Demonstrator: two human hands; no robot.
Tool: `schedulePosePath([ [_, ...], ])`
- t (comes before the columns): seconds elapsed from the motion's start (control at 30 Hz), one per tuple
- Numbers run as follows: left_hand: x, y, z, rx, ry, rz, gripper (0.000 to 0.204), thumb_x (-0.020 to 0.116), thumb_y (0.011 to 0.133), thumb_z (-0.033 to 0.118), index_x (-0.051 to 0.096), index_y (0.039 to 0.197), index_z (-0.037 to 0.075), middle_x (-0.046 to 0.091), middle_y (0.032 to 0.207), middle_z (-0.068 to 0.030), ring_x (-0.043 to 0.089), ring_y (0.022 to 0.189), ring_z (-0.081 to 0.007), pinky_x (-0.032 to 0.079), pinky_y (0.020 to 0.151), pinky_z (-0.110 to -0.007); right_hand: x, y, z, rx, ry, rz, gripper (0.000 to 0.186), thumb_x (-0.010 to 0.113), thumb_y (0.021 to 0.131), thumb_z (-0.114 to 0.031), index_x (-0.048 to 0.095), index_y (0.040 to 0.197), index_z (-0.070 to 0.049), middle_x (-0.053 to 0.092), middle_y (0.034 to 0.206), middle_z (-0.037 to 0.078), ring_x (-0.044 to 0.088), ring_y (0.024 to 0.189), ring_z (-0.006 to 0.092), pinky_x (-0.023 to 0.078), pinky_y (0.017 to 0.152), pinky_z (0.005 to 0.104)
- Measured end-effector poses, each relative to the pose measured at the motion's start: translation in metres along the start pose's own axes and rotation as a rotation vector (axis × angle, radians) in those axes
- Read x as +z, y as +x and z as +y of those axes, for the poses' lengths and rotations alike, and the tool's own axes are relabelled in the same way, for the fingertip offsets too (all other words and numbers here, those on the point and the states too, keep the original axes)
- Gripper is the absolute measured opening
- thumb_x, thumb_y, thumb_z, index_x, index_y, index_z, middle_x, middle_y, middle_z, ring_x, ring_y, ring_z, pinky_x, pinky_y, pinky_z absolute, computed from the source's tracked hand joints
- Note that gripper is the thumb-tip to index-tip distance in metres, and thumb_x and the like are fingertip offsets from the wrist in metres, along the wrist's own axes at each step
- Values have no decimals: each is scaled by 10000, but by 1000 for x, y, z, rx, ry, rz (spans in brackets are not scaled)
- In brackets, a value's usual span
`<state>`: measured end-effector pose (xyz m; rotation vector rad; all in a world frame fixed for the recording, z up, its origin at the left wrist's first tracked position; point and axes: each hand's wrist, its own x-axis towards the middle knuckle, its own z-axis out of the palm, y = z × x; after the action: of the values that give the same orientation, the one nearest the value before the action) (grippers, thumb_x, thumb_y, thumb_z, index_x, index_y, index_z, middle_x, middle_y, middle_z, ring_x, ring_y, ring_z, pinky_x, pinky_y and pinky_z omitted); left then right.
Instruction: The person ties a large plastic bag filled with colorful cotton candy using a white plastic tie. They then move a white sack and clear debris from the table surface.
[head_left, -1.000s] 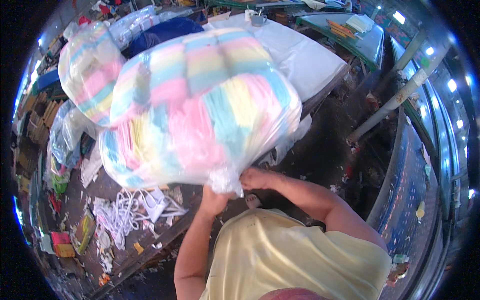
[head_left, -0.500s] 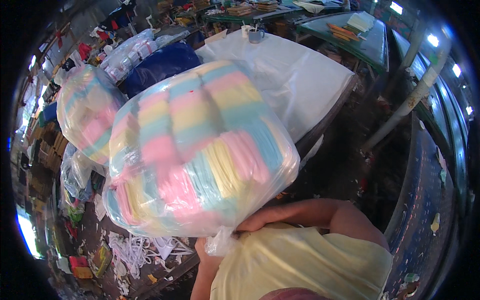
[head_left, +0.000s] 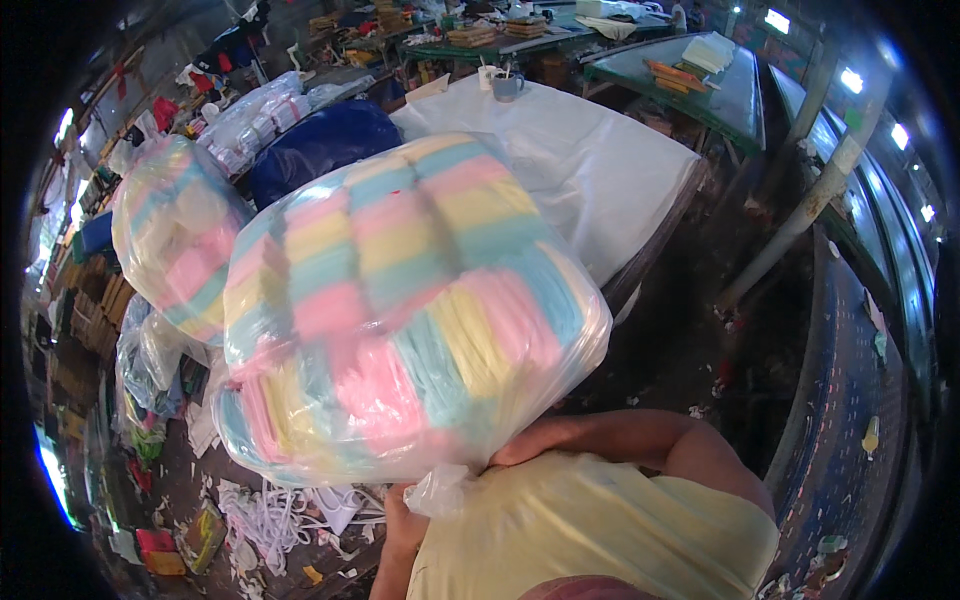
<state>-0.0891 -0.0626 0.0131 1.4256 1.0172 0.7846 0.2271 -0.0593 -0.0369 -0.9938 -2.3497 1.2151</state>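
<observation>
A big clear plastic bag (head_left: 410,310) stuffed with pastel pink, yellow and blue bundles fills the middle of the view, lifted off the floor and held close against the person's chest. The left hand (head_left: 405,520) sits at about 6 o'clock under the bag, fingers closed on the gathered, knotted neck of the plastic. The right hand (head_left: 535,440) lies at roughly 5 o'clock, pressed flat against the bag's lower side, fingers together and touching the plastic; whether it clamps any fold cannot be told. The right forearm bends back across a yellow shirt (head_left: 600,530).

At 9 o'clock a second bag (head_left: 175,240) of the same pastel bundles rests well to the left, just beside the held one. Behind, at 12 o'clock, a desk (head_left: 590,160) draped in a white sheet carries a grey mug (head_left: 507,85) at its far edge. A dark blue bundle (head_left: 320,145) lies at 11 o'clock. The floor (head_left: 270,510) at 7 o'clock is strewn with white cord and scraps.
</observation>
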Motion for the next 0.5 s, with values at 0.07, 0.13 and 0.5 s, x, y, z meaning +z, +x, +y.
schedulePosePath([
  [0.07,4,-5,-4,87,22,81,143,810,869,-33,785,1008,-8,801,929,-48,724,879,-124,582,806,-328,2,1,-1,11,4,17,426,532,1129,-259,645,1478,-44,635,1521,240,563,1448,398,398,1246,520],
  [0.13,8,-2,15,164,101,85,141,823,861,-22,771,991,-2,792,925,-44,712,869,-118,572,801,-321,3,0,-2,31,11,37,425,533,1131,-257,644,1481,-43,635,1521,240,563,1449,396,398,1245,519],
  [0.5,15,-6,-22,252,-113,150,299,758,958,58,619,1219,9,675,1119,-40,629,1027,-134,521,924,-323,1,-1,-10,73,32,116,420,540,1143,-249,637,1495,-41,633,1524,239,560,1455,386,401,1239,514],
])
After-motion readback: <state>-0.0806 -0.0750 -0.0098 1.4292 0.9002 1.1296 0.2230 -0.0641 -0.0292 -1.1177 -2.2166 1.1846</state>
